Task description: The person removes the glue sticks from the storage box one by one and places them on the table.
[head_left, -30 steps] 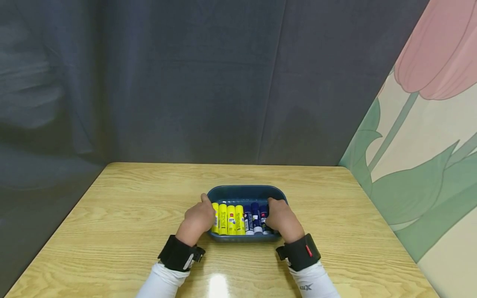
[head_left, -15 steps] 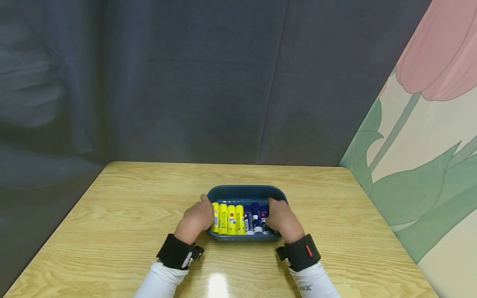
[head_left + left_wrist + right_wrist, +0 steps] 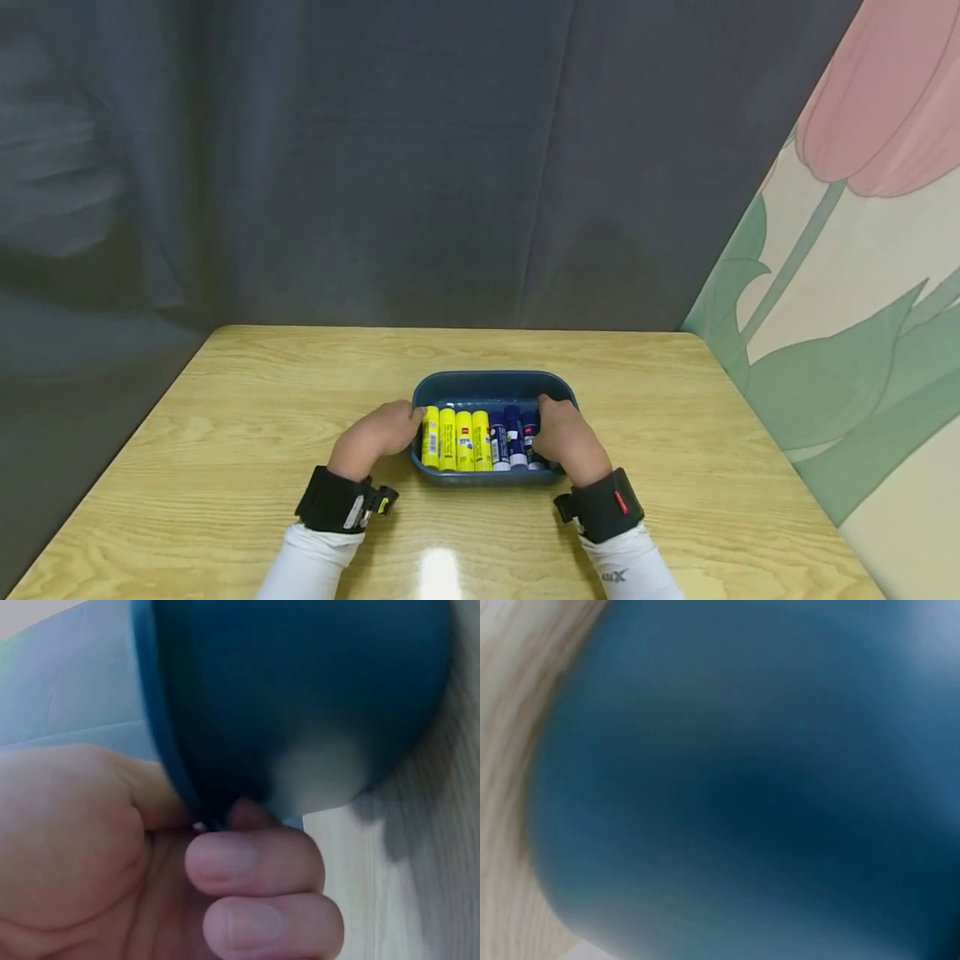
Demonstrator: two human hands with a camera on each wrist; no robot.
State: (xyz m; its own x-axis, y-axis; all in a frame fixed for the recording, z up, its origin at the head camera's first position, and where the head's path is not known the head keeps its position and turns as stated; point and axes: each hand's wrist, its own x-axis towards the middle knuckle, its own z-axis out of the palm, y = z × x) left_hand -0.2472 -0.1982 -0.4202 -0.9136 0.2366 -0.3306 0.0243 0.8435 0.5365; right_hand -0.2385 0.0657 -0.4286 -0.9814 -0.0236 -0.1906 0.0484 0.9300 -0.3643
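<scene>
A dark blue oval-cornered box stands on the table, with several yellow glue sticks lined up on its left and several dark blue ones on its right. My left hand pinches the box's left rim, thumb over the edge; in the left wrist view the curled fingers lie against the outer wall. At the right end, my right hand grips the rim, its fingers partly inside and hidden. The right wrist view holds only the box wall, close up, and no fingers.
The wooden table extends around the box. A dark grey curtain hangs behind and at the left, and a wall with a painted tulip borders the right side.
The left hand has shifted a little to the left and turned at the wrist, and the box's left end has moved slightly left. My right hand has hardly moved.
</scene>
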